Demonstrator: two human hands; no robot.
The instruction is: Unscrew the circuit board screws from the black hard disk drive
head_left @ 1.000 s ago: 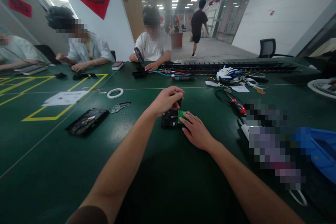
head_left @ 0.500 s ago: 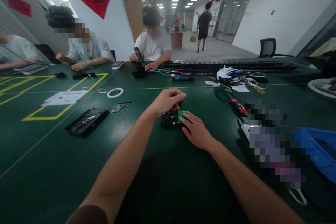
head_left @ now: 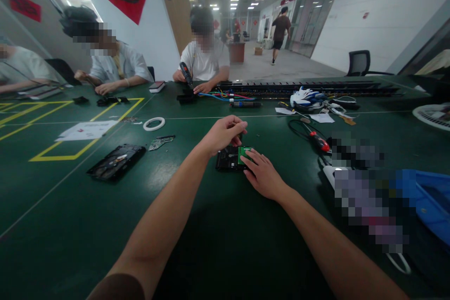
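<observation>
A small black device (head_left: 227,160) with a green circuit board (head_left: 242,153) on its right part lies flat on the green table. It resembles a hard drive, but I cannot be sure. My left hand (head_left: 227,133) is above its far edge, thumb and fingers drawn together in a pinch. Whatever they hold, if anything, is too small and dark to make out. Stretched flat across the right side of the device, the fingers of my right hand (head_left: 263,173) rest on the green board and partly cover it.
To the left lie an open black casing (head_left: 117,161), a loose circuit board (head_left: 161,143) and a white tape ring (head_left: 153,124). A red-black screwdriver (head_left: 319,141) and a blue basket (head_left: 432,201) are on the right. Across the table, a person holds a power screwdriver (head_left: 186,74).
My left hand has shifted very slightly, its fingertips a little to the left. My right hand stays on the board. A person in the background has walked farther away.
</observation>
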